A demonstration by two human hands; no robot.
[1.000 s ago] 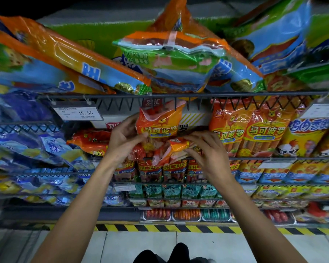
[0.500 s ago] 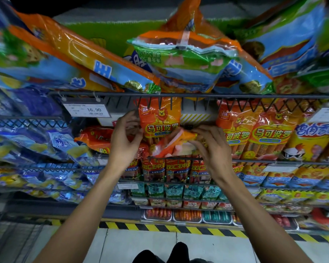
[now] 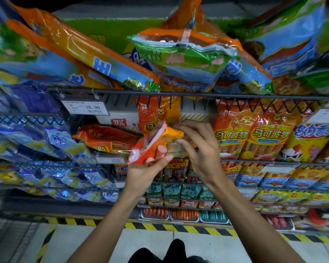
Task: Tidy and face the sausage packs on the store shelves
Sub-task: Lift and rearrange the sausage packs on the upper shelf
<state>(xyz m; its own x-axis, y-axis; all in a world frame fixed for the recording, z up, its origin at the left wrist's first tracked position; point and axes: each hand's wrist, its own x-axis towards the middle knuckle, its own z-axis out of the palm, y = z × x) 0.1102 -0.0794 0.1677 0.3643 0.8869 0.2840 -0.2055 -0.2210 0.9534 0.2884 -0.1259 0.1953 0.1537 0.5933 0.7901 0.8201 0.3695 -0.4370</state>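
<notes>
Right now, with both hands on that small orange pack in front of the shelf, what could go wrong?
1. The pack is off the shelf, held only by the left hand and right hand; if it slips, it probably falls to the floor.
2. The big bags above lean over the wire rail; a bump could pull one down.
3. The upright pack behind may tip if nudged.

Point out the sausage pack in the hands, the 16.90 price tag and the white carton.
sausage pack (image 3: 156,143), head view, orange middle of the wrapper.
price tag (image 3: 85,107), head view, centre of the white label.
white carton (image 3: 120,120), head view, front face by its red logo.
</notes>
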